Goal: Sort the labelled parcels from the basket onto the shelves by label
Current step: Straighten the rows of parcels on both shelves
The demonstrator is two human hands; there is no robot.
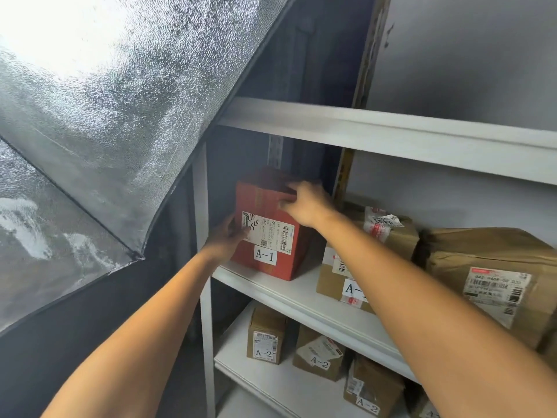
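We are holding the red parcel (pixel 271 233) (marked A-1) on the shelf (pixel 271 285); left hand (pixel 224 239), right hand (pixel 301 203), each grip curled round it.

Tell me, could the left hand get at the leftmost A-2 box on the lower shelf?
Probably yes, once it lets go. The left hand holds the red A-1 box, but the leftmost A-2 box stands near the open front of the lower shelf, with nothing before it.
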